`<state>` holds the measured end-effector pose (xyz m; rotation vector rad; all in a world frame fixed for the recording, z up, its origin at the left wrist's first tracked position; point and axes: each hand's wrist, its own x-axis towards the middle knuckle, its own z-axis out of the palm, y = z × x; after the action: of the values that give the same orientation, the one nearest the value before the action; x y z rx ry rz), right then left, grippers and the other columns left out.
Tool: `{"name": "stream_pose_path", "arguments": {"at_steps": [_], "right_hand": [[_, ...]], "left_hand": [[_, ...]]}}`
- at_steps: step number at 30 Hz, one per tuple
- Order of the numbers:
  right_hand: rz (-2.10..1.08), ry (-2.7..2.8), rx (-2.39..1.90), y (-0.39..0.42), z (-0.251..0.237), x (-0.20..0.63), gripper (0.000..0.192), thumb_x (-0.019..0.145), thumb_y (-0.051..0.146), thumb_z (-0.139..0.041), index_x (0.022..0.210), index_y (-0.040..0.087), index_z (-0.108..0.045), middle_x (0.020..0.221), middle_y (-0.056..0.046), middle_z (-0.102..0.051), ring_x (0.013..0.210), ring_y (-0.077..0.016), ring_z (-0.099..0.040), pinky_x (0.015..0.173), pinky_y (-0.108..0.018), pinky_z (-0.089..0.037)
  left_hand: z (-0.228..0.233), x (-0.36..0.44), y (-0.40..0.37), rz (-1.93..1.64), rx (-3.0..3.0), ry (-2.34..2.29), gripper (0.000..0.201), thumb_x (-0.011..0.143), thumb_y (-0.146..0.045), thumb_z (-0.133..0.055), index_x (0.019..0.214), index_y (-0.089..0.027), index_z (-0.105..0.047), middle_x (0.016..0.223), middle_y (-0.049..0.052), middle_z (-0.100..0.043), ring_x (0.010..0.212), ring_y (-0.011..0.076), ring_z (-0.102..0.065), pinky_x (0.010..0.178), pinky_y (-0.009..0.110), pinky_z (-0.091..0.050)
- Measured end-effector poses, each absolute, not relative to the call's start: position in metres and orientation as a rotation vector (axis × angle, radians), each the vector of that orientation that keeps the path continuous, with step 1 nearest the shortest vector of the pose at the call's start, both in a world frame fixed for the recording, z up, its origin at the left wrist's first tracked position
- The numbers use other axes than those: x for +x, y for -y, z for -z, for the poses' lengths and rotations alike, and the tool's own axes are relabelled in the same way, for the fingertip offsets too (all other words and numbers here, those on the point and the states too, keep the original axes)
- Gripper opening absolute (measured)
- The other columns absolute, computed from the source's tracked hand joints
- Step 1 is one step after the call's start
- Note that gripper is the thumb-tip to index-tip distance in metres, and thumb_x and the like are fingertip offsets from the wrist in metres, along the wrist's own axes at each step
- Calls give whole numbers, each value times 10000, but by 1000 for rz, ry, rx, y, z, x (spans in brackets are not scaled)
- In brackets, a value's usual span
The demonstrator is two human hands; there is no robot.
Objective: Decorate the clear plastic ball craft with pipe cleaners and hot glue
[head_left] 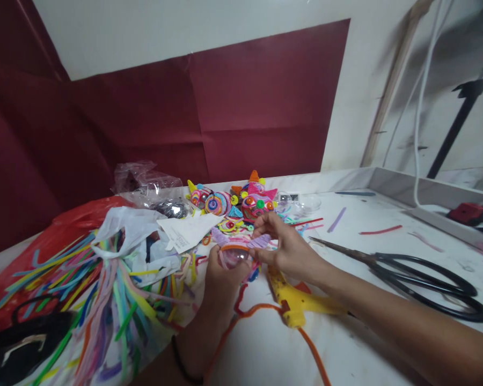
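Observation:
Between my hands is a clear plastic ball [234, 258] with an orange pipe cleaner band and purple pipe cleaner pieces [260, 241] on its top. My left hand [225, 276] wraps round the ball's left and near side. The fingers of my right hand [276, 244] pinch at the purple piece on its right. Just below my right hand lies a yellow hot glue gun [293, 297], with an orange pipe cleaner glue-stick-like strand [261, 307] by its end. Several colourful pipe cleaner ornaments [219, 203] stand behind the hands.
Large black-handled scissors [406, 273] lie on the right. A heap of pipe cleaners [116, 305] spreads on the left beside a red bag [60, 230], a white card [187, 231] and a black object [24, 338]. Loose strips [380, 230] lie at the back right, near a white cable [419, 123].

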<state>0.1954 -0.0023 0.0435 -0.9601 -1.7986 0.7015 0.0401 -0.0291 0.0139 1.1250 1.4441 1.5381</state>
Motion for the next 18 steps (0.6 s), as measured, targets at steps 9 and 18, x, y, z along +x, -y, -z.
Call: {"name": "stream_pose_path", "arguments": {"at_steps": [9, 18], "right_hand": [[-889, 1652, -945, -2, -39, 191, 447, 634, 289, -779, 959, 249, -474, 970, -4, -608, 851, -190, -610, 675, -324, -488], [-1096, 1509, -950, -4, -43, 193, 555, 540, 331, -856, 931, 254, -471, 894, 37, -588, 617, -126, -534, 576, -307, -457]], "left_hand": [[-13, 38, 27, -1553, 1089, -1453, 525, 528, -244, -790, 1022, -206, -618, 883, 34, -716, 783, 211, -671, 726, 318, -530], [-17, 44, 32, -1588, 1065, -1277, 407, 547, -217, -763, 937, -229, -652, 870, 41, -736, 779, 236, -679, 726, 354, -546]]}}
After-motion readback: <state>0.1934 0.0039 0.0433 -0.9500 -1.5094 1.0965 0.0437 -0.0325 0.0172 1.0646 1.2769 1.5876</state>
